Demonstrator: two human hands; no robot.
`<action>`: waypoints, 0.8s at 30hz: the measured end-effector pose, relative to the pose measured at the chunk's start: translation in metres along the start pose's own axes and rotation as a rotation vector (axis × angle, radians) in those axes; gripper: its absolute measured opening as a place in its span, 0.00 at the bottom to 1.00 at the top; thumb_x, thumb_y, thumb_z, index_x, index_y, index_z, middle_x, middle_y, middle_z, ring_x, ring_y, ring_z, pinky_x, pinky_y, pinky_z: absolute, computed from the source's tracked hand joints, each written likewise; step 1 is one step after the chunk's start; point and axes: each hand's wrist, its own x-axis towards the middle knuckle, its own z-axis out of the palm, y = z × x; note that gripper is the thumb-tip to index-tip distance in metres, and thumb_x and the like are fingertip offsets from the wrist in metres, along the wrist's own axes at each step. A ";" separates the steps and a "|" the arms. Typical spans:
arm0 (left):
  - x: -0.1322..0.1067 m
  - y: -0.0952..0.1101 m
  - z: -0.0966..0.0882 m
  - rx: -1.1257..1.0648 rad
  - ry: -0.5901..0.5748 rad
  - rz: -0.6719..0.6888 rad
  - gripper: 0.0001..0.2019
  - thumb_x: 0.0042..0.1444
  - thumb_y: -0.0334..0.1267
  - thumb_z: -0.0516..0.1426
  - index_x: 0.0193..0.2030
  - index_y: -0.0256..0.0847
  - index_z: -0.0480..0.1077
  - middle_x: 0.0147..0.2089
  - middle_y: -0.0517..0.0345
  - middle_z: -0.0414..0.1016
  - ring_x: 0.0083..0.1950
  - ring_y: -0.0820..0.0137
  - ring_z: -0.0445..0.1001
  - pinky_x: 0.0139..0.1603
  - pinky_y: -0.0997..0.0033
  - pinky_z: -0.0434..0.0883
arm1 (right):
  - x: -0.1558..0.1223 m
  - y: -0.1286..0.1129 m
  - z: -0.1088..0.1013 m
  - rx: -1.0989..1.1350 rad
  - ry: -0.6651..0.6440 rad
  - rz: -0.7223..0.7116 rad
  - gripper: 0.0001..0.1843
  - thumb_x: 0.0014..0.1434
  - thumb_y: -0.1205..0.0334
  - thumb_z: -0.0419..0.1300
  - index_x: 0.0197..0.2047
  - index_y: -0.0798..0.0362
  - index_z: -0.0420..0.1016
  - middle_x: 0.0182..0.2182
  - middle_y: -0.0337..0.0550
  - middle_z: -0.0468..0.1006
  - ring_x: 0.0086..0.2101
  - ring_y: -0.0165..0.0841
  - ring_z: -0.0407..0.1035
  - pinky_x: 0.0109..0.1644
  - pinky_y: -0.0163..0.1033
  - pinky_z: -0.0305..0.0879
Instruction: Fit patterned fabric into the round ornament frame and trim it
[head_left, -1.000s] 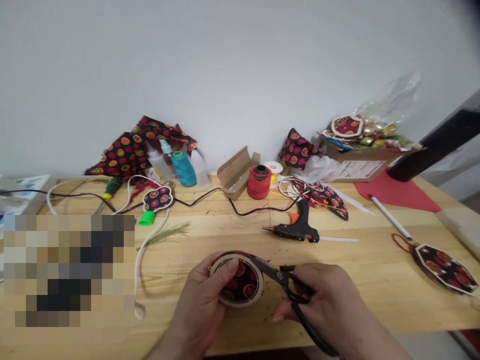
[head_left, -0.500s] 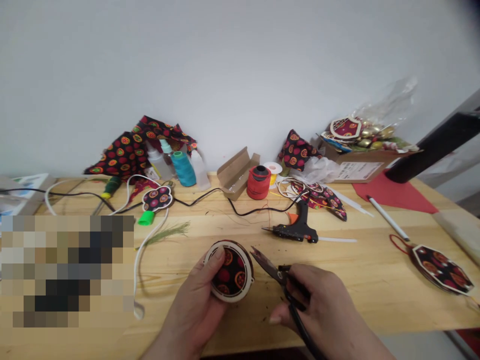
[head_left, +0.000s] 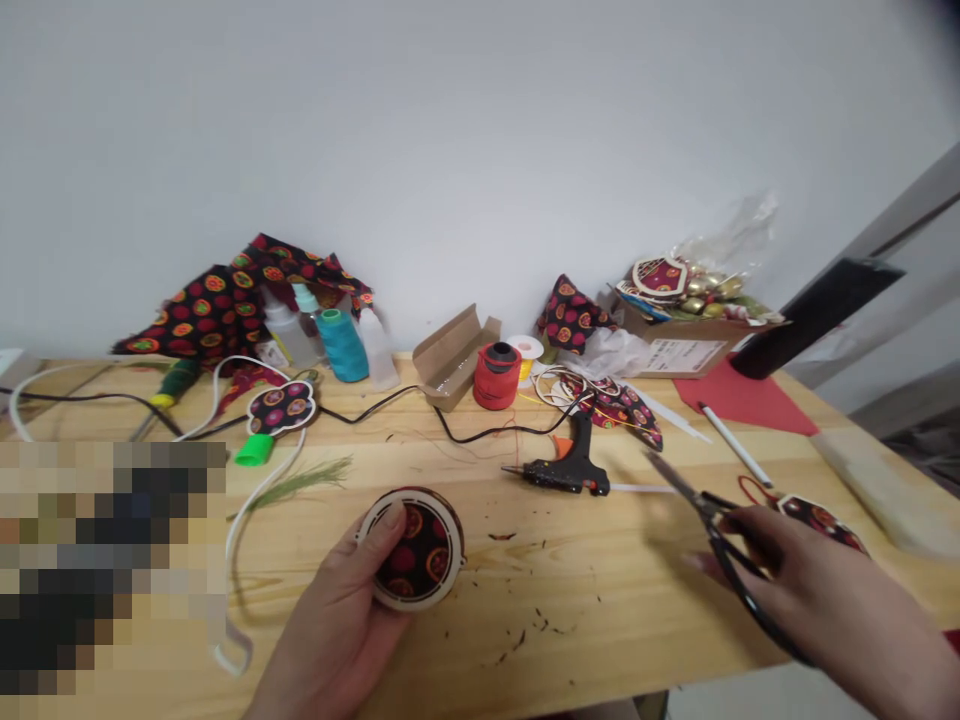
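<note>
My left hand (head_left: pixel 341 610) grips a round wooden ornament (head_left: pixel 416 548) covered in black cloth with red and orange dots, holding it just above the wooden table (head_left: pixel 525 590). My right hand (head_left: pixel 817 590) is out to the right near the table's front edge, closed round the handles of black scissors (head_left: pixel 712 520). The blades point up and left and look slightly blurred. Small cloth trimmings (head_left: pixel 525 630) lie on the table between my hands.
A black glue gun (head_left: pixel 566 468) with its cord lies mid-table. Behind it stand a red thread spool (head_left: pixel 496 375), a teal spool (head_left: pixel 341 345), glue bottles, patterned cloth (head_left: pixel 217 300) and a cardboard box of ornaments (head_left: pixel 690 335). Another finished ornament (head_left: pixel 817 515) lies by my right hand.
My right hand has swung the scissors away from the ornament, far to the right. The left hand keeps the ornament, shifted a little left. The view has turned rightward.
</note>
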 end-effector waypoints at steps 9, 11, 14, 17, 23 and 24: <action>-0.001 -0.003 -0.007 0.102 -0.056 -0.021 0.06 0.41 0.29 0.67 0.29 0.36 0.77 0.29 0.56 0.82 0.28 0.69 0.78 0.28 0.75 0.77 | 0.029 0.043 0.013 -0.121 -0.161 0.092 0.15 0.53 0.53 0.55 0.31 0.53 0.78 0.27 0.55 0.80 0.28 0.48 0.75 0.27 0.43 0.64; 0.000 -0.002 -0.008 0.113 -0.060 -0.007 0.08 0.39 0.31 0.68 0.29 0.36 0.77 0.29 0.55 0.82 0.28 0.69 0.78 0.29 0.75 0.77 | 0.031 0.044 0.014 -0.123 -0.154 0.068 0.14 0.55 0.54 0.54 0.31 0.53 0.78 0.28 0.57 0.80 0.28 0.45 0.75 0.28 0.43 0.63; 0.001 -0.001 -0.010 0.125 -0.060 0.012 0.10 0.37 0.32 0.70 0.29 0.36 0.77 0.28 0.56 0.82 0.28 0.70 0.77 0.28 0.76 0.76 | 0.035 0.047 0.011 -0.129 -0.141 0.048 0.15 0.59 0.58 0.52 0.37 0.55 0.79 0.31 0.61 0.80 0.29 0.43 0.76 0.30 0.43 0.65; 0.002 0.001 -0.012 0.127 -0.063 0.028 0.12 0.36 0.33 0.71 0.29 0.36 0.77 0.28 0.57 0.82 0.28 0.70 0.77 0.28 0.77 0.76 | 0.036 0.044 0.009 -0.184 -0.105 0.061 0.16 0.58 0.63 0.52 0.42 0.63 0.77 0.37 0.67 0.79 0.36 0.49 0.76 0.37 0.47 0.67; 0.001 0.007 -0.008 0.084 -0.040 0.048 0.13 0.33 0.33 0.71 0.28 0.36 0.78 0.27 0.59 0.82 0.26 0.71 0.77 0.27 0.79 0.76 | 0.001 -0.031 0.025 0.197 0.221 -0.371 0.19 0.61 0.58 0.47 0.42 0.56 0.76 0.43 0.58 0.78 0.43 0.45 0.73 0.47 0.49 0.69; 0.001 0.008 -0.006 0.071 -0.036 0.055 0.13 0.33 0.32 0.71 0.28 0.37 0.78 0.27 0.59 0.81 0.26 0.71 0.77 0.27 0.79 0.76 | -0.009 -0.051 0.033 0.298 0.137 -0.463 0.17 0.62 0.59 0.49 0.45 0.54 0.75 0.46 0.54 0.77 0.45 0.43 0.72 0.49 0.47 0.70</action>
